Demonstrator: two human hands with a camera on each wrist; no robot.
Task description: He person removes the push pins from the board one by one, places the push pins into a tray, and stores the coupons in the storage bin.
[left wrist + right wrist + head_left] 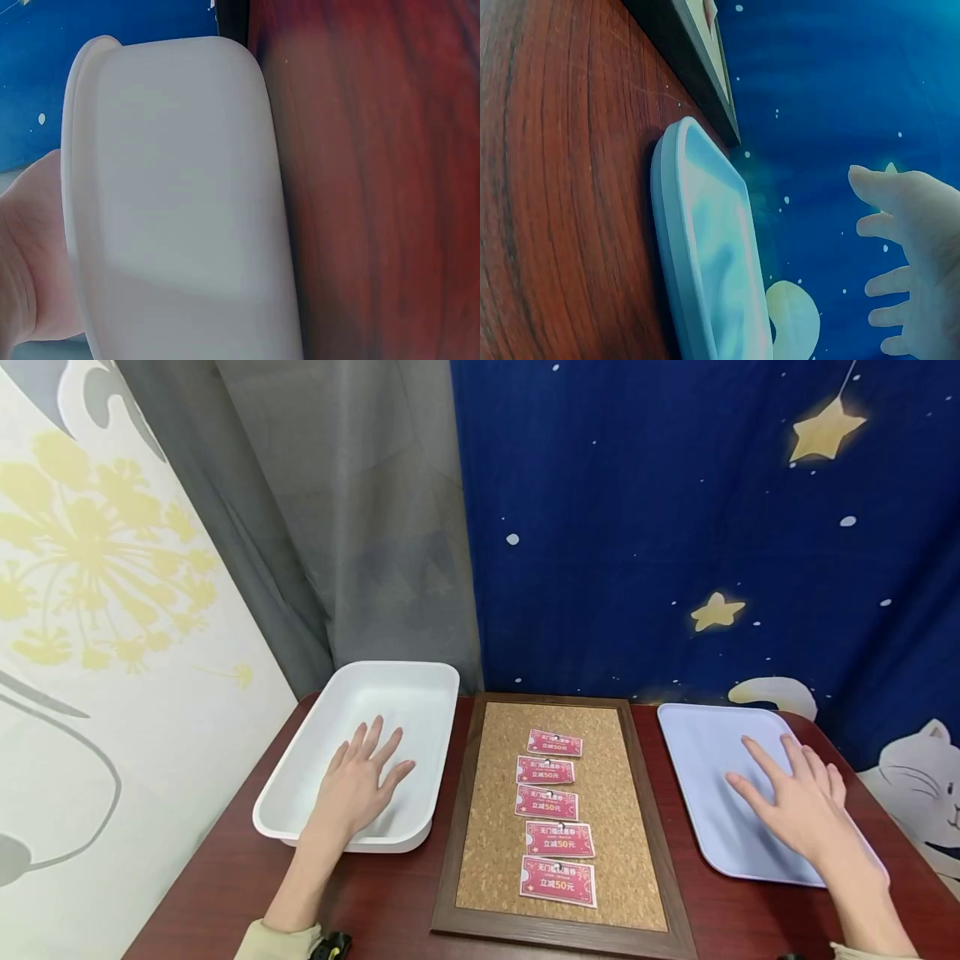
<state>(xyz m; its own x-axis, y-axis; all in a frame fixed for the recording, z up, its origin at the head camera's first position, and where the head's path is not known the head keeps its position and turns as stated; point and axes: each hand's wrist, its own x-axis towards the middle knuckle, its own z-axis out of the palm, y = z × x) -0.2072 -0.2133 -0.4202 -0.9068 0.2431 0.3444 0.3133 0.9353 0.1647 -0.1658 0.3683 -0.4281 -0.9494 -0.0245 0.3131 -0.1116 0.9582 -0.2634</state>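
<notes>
My left hand [352, 789] is spread over the deep white tray [300, 777], fingers straight and holding nothing. In the left wrist view the tray's outer wall [180, 180] hides most of that hand, leaving part of the palm [45, 247] in sight. On the right, my other hand [806, 797] hovers with spread fingers above a shallow pale blue tray [705, 777]. The right wrist view shows this hand [922, 262] raised above the tray's rim [682, 225], with nothing in it. Between the hands lies a framed cork board [495, 827], bearing a column of several pink coupons [558, 882] fixed with pushpins.
Everything stands on a dark red wooden table [217, 877]. A grey curtain [390, 527] and a blue star-patterned curtain [600, 527] hang behind its far edge. At the left is a white wall panel [112, 693] with yellow flower prints.
</notes>
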